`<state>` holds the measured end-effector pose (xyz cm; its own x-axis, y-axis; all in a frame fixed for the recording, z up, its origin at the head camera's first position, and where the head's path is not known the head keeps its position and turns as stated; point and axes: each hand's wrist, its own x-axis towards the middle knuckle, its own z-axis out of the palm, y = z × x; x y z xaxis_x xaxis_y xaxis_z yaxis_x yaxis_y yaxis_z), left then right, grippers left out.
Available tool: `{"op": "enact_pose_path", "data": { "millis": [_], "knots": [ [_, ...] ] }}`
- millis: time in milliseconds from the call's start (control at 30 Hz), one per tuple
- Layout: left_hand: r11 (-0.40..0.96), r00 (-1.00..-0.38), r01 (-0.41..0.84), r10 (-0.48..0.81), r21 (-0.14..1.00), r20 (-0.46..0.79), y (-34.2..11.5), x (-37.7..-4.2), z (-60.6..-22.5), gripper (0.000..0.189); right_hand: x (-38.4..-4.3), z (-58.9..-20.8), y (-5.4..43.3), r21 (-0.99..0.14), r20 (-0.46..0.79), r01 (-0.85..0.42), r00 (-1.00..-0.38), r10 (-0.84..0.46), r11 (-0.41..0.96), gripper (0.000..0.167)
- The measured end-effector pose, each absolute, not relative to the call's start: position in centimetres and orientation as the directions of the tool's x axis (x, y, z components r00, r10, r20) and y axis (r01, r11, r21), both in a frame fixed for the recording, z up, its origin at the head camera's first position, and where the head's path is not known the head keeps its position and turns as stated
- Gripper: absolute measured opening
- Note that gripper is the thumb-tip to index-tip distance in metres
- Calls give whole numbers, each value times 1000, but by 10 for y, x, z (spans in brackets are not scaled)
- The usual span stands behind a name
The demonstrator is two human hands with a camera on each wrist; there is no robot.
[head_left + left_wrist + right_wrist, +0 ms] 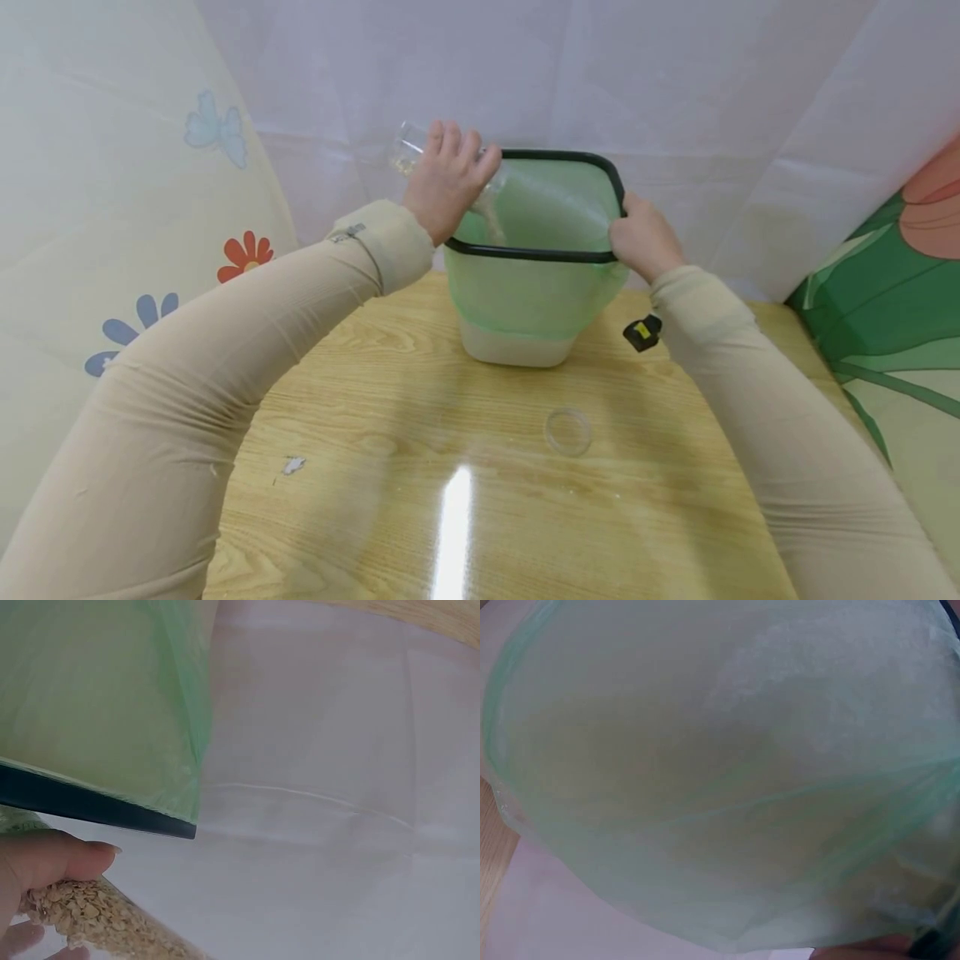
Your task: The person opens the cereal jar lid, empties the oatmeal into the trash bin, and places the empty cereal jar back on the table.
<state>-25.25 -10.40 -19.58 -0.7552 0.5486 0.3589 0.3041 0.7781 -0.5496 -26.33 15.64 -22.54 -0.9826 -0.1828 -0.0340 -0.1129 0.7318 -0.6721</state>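
Observation:
My left hand (448, 179) grips a clear jar (407, 146), tilted with its mouth over the near left side of a trash bin (513, 352). Rolled oats (492, 225) stream from it into the bin. The left wrist view shows more oats (101, 919) inside the jar, below my thumb. A thin green bag (525, 292) lines the bin and hangs over its outside, beneath a black rim (532, 253). My right hand (647, 237) holds that rim at the right corner. Green bag film (667, 787) fills most of the right wrist view; few of the right fingers show there.
A clear round lid or ring (567, 432) lies on the wooden table (360, 500) in front of the bin. A small black item with a yellow label (642, 332) is beside my right sleeve. A whitish scrap or mark (294, 465) shows at left. White cloth (360, 75) hangs behind.

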Motion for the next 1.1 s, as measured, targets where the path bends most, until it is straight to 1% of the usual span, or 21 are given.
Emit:
{"op": "enact_pose_path", "data": {
  "millis": [500, 833, 1100],
  "knots": [
    [769, -759, 302, 552, -564, 346, -102, -251, -195, 51, -264, -225, 157, -671, -34, -110, -983, -179, 734, 61],
    [761, -747, 299, 562, -576, 354, -103, -251, -197, 52, -264, -226, 157, -680, -34, -111, -983, -182, 725, 63],
    [760, -755, 303, 560, -575, 342, -103, -252, -197, 55, -264, -226, 156, -674, -22, -112, -985, -171, 730, 58]
  ]
}}
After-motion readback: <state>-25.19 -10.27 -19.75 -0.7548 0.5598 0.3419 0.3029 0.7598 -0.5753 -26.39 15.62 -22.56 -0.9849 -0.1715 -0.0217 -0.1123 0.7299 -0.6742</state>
